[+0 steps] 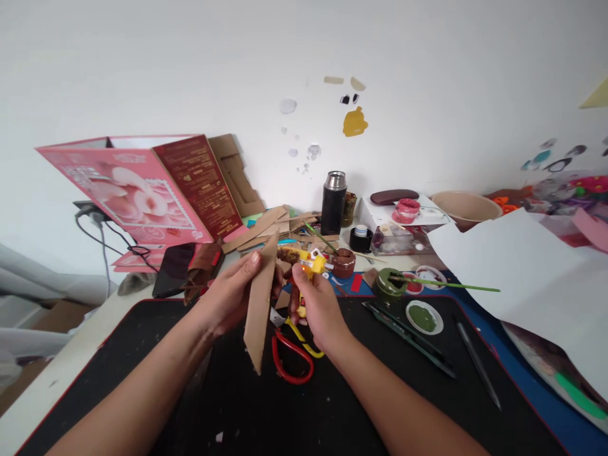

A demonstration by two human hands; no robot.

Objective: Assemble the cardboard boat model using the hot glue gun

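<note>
My left hand (237, 288) is closed on a long, narrow cardboard strip (260, 310), held upright on edge with its pointed end toward me. Close on its right, my right hand (320, 304) grips a yellow hot glue gun (313, 261) with a small orange light by my thumb. Its nozzle side is partly hidden by a brown, stained piece (287, 255) behind the strip; whether they touch I cannot tell. Below both hands, scissors (297, 379) with red and yellow handles lie on the black mat (266, 421).
Cardboard scraps (266, 228) pile up at the back beside a black thermos (335, 202). An open pink box (137, 196) stands at left. To the right are a green paint jar (390, 285) with a brush across it, a paint-filled lid (424, 316) and a pen (477, 364).
</note>
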